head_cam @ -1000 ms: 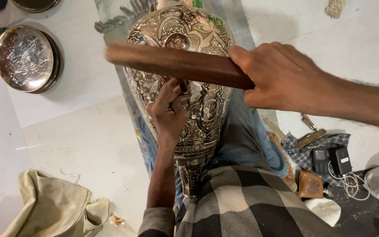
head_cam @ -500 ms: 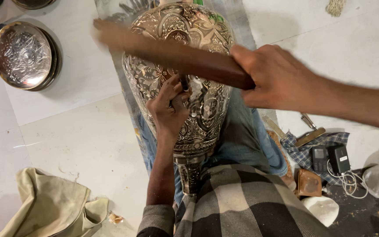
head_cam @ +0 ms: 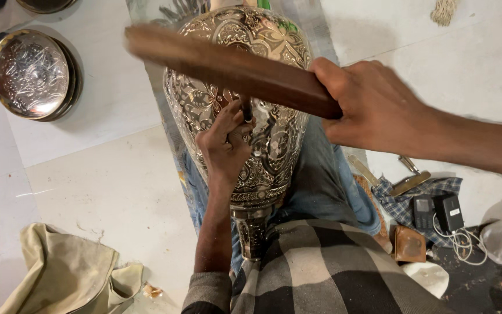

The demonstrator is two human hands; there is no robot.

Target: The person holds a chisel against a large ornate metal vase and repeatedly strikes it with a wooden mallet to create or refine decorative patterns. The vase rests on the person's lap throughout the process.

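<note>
The right hand [head_cam: 379,110], clamped on a wooden mallet [head_cam: 233,70], has swung its blurred head lower toward 9 o'clock than half a second ago. At the vase's [head_cam: 245,116] centre, the left hand [head_cam: 225,145] pinches a chisel [head_cam: 245,109] directly beneath the mallet.

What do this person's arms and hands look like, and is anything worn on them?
Both hands are bare: no gloves, rings or watch show. The left hand leads back along a bare forearm to a grey sleeve cuff near the elbow. The right hand has a bare forearm with no sleeve in view.
</note>
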